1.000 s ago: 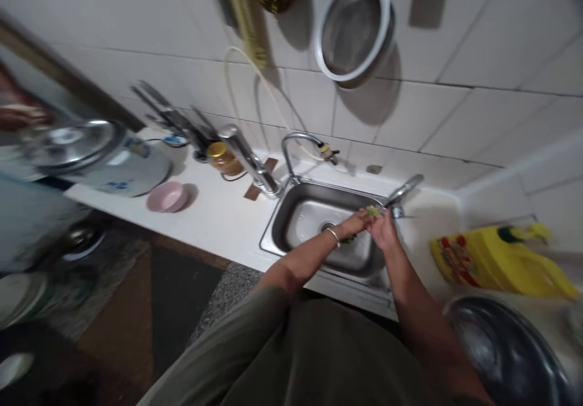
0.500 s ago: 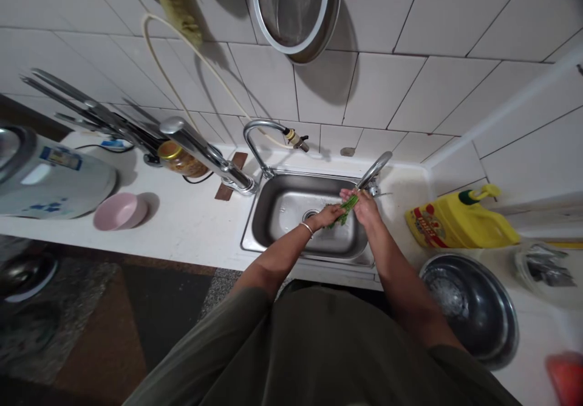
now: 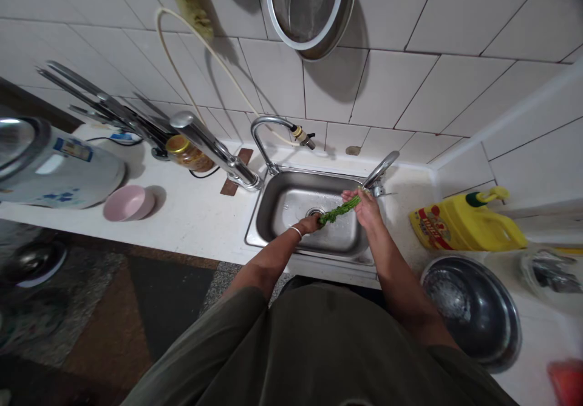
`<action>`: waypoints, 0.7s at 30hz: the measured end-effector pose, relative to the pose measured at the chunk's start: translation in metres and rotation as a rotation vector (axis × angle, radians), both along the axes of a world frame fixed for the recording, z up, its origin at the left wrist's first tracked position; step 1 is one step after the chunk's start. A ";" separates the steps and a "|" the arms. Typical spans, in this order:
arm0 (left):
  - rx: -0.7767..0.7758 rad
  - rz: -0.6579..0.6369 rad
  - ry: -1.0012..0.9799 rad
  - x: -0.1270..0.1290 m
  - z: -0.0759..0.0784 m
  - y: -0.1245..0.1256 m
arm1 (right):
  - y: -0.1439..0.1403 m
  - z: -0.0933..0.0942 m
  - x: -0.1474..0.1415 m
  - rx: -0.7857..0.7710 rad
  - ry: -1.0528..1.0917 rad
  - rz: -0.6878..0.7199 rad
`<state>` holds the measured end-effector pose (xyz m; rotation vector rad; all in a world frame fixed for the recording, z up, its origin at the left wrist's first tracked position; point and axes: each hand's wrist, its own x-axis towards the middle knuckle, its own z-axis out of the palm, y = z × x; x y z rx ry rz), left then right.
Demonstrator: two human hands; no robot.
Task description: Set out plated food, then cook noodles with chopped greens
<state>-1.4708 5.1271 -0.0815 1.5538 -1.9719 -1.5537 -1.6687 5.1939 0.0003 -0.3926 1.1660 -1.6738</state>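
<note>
A bunch of leafy green herbs [image 3: 337,212] stretches between my two hands over the steel sink [image 3: 266,212]. My left hand [image 3: 311,224] is closed round the leafy end, near the drain. At the stem end, my right hand [image 3: 365,207] grips the stalks just below the tip of the faucet [image 3: 381,168] on the right. Whether water is running cannot be made out. A second, curved faucet [image 3: 262,128] with a hose fitting stands at the sink's back left.
Right of the sink are a yellow jug [image 3: 460,221] with a pump top and a dark metal basin [image 3: 489,315]. On the left counter stand a pink bowl [image 3: 129,203], a lidded jar [image 3: 189,153], a knife rack and a large white pot [image 3: 86,175]. A strainer [image 3: 314,45] hangs above.
My left hand has slid down and left along the herbs, away from my right hand, and more of the bunch shows between them. The view has shifted slightly.
</note>
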 end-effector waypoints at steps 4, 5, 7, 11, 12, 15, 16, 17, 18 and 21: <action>-0.115 0.035 -0.079 -0.017 0.024 -0.007 | 0.002 -0.006 -0.001 0.008 0.045 -0.020; -0.166 0.026 -0.030 -0.028 0.032 -0.007 | 0.002 -0.009 -0.001 0.041 0.060 -0.025; -0.243 -0.020 0.151 -0.055 0.046 -0.004 | 0.001 -0.014 0.001 0.096 0.080 -0.049; -0.075 -0.036 0.455 -0.102 0.061 0.005 | 0.000 -0.022 0.003 0.091 0.080 -0.110; -0.003 -0.018 0.495 -0.109 0.062 0.005 | 0.000 -0.023 0.002 0.076 0.072 -0.108; 0.131 0.037 0.589 -0.116 0.064 0.006 | 0.001 -0.024 0.002 0.030 0.055 -0.049; 0.152 0.055 0.613 -0.116 0.065 0.006 | 0.002 -0.024 0.002 0.016 0.058 -0.042; 0.164 0.077 0.634 -0.115 0.066 0.006 | 0.002 -0.025 0.002 0.003 0.064 -0.053; 0.169 0.098 0.654 -0.115 0.066 0.007 | 0.003 -0.025 0.002 -0.007 0.074 -0.074; 0.155 0.134 0.679 -0.115 0.066 0.009 | 0.005 -0.025 0.004 0.005 0.103 -0.144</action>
